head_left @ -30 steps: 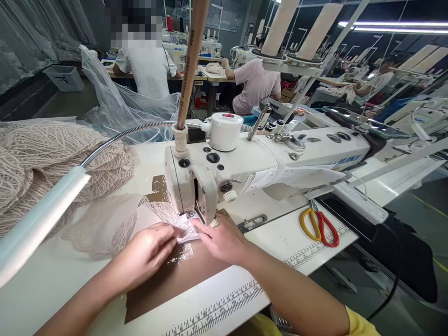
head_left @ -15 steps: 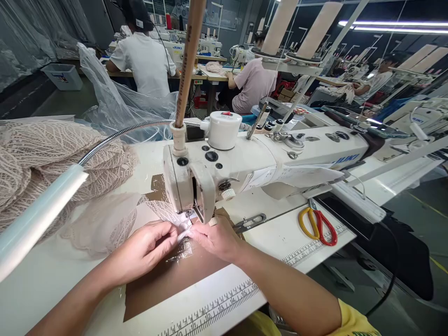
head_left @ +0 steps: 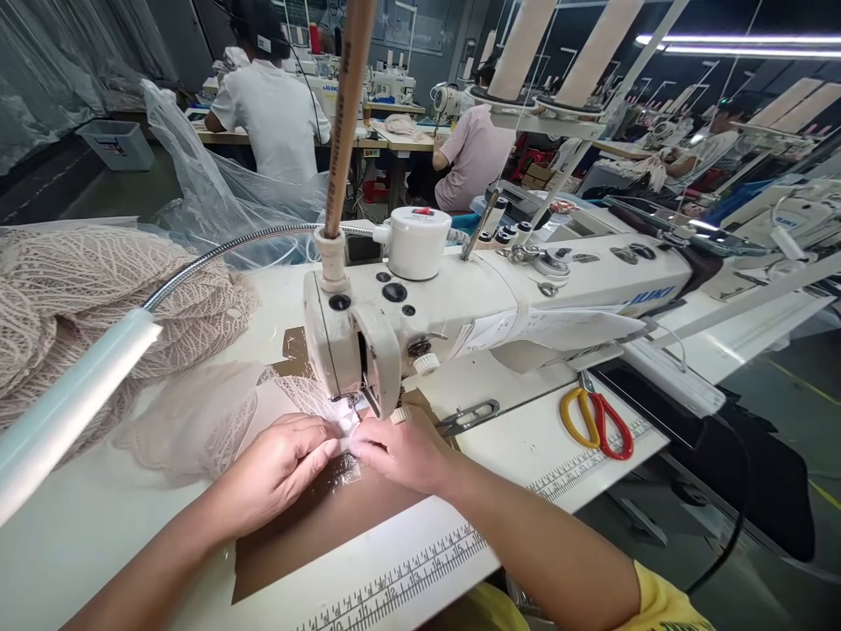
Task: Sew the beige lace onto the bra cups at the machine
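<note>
White fabric between curled fingers

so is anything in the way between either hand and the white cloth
Nothing visible: the left hand and right hand both hold the cloth at the machine. The scissors lie off to the right.

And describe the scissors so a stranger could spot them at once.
Find the big white sewing machine, then follow its near side rightward, past the right hand. There the scissors lie by the ruler markings on the white tabletop. Their handles, one yellow and one red, stand out from the white around them.
</note>
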Available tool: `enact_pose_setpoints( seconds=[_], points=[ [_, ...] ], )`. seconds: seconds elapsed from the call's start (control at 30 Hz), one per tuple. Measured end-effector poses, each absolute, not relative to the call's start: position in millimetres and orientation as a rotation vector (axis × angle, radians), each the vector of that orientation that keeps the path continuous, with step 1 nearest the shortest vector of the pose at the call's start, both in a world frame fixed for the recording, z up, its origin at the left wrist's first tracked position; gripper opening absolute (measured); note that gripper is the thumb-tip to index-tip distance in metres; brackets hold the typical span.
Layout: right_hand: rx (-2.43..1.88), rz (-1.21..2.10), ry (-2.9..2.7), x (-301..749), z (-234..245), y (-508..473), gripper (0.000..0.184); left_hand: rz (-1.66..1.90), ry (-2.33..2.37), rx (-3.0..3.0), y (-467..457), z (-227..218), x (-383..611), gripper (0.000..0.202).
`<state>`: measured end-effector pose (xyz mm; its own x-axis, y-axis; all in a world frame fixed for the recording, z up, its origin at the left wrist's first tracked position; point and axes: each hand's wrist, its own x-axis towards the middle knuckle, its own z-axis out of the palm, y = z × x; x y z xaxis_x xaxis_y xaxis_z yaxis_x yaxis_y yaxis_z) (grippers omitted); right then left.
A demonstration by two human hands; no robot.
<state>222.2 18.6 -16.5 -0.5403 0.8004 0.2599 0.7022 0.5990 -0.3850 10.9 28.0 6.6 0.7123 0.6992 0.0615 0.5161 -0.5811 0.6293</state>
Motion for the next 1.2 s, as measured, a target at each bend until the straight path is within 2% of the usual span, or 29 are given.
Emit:
enact_pose_setpoints(
  seconds=[0.07, 0.13, 0.37, 0.57, 0.7, 1.0, 1.2],
  points=[
    [-1.154, 0.299, -2.429, 224, -19, 16, 0.030, 0.412, 0.906, 2.387, 27, 3, 10, 0.029],
    [-1.111, 0.279, -2.426, 227, -22, 12, 0.028, 0.413, 0.934, 2.461, 25, -3, 10, 0.027],
    [-1.123, 0.170, -2.430, 230, -24, 4, 0.022, 0.300, 0.995, 2.770, 23, -12, 15, 0.034],
    [-1.183, 0.103, -2.495, 226, -21, 5, 0.016, 0.263, 1.025, 2.823, 29, -10, 14, 0.027],
    [-1.177, 0.067, -2.531, 227, -19, 4, 0.021, 0.231, 1.005, 2.903, 30, -12, 11, 0.033],
    [-1.189, 0.197, -2.551, 228, -19, 4, 0.012, 0.339, 1.054, 2.843, 32, -11, 10, 0.034],
    [-1.309, 0.238, -2.555, 220, -15, 9, 0.015, 0.339, 1.112, 2.857, 39, -15, 7, 0.038]
  ],
)
